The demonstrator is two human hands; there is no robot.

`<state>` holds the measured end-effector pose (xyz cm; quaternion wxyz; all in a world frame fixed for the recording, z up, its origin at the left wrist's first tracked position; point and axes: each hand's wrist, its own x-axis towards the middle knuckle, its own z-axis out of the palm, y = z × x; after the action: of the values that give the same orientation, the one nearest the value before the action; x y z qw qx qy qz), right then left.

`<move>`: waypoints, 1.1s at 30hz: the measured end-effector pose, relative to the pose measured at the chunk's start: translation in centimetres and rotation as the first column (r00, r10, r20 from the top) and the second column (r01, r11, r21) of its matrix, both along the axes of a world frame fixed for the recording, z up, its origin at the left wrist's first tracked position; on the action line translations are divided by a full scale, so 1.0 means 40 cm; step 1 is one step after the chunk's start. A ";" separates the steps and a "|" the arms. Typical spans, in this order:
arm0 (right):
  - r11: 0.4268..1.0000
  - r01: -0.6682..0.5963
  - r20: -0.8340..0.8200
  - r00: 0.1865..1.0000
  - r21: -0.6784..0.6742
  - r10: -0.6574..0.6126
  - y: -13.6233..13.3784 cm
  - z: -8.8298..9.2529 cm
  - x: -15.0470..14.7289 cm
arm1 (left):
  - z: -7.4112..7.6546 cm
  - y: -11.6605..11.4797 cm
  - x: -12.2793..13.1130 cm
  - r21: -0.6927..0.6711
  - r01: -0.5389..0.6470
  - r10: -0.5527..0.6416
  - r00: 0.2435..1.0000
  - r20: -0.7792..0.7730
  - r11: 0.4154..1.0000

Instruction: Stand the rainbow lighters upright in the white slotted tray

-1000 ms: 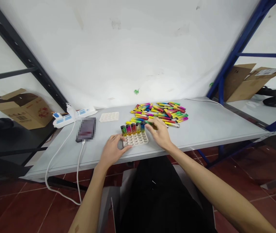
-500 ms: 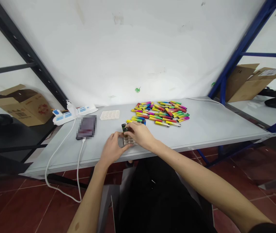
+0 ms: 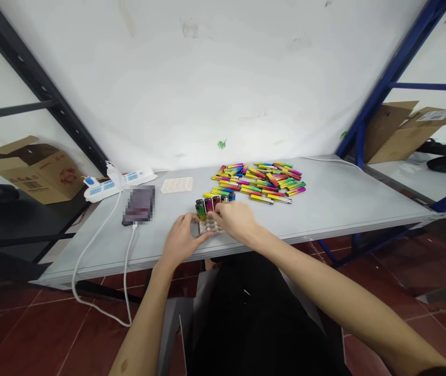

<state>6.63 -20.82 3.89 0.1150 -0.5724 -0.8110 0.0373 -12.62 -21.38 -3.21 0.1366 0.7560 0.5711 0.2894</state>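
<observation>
Lighter (image 3: pixel 201 211), green, now stands released at ten o'clock in tray (image 3: pixel 208 226), second row apparently begun. Right hand (image 3: pixel 235 217) shifted toward three o'clock; fingers bunched, contents unclear. Left hand (image 3: pixel 181 237) grips nine o'clock edge.

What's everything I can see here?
loose lighters: dozens, metallic multicolour, table
standing lighters: at least five, mixed, front tray
front tray: one, cream, table front
rear tray: one, cream, left rear
blurred device: one, dark, left
power strip: one, white, left rear
cables: at least two, white, left, right
boxes: at least two, brown, left, right
table: one, grey, centre
frames: two, black left, blue right
wall: one, white, behind
floor: one, red tile, below
lap: one, black, below
left hand: one, bare, front tray's left edge
right hand: one, bare, at standing lighters
</observation>
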 end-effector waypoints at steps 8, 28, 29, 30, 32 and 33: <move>0.920 0.347 0.057 0.931 0.181 -0.362 0.036 -0.043 0.261 | -0.003 -0.001 -0.001 -0.010 -0.037 0.037 0.999 0.010 0.999; 0.944 0.324 0.140 0.933 0.068 -0.330 0.078 -0.091 0.385 | -0.001 -0.001 0.000 -0.049 -0.058 0.057 0.998 -0.025 0.997; 0.945 0.317 0.121 0.938 0.080 -0.325 0.078 -0.092 0.387 | -0.001 -0.001 0.000 -0.049 -0.058 0.057 0.998 -0.026 0.997; 0.948 0.305 0.068 0.948 0.087 -0.311 0.078 -0.094 0.387 | -0.001 -0.002 0.000 -0.048 -0.059 0.057 0.998 -0.026 0.997; 0.963 0.262 -0.188 0.951 0.062 -0.247 0.078 -0.100 0.381 | 0.000 -0.002 0.000 -0.046 -0.058 0.057 0.998 -0.027 0.997; 0.972 0.231 -0.377 0.904 0.034 -0.201 0.078 -0.105 0.374 | 0.000 -0.002 -0.001 -0.043 -0.058 0.056 0.998 -0.027 0.997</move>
<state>21.59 -17.72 -0.33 0.2916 -0.6363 -0.7072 0.1000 -12.64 -21.45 -3.22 0.1376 0.7398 0.6004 0.2707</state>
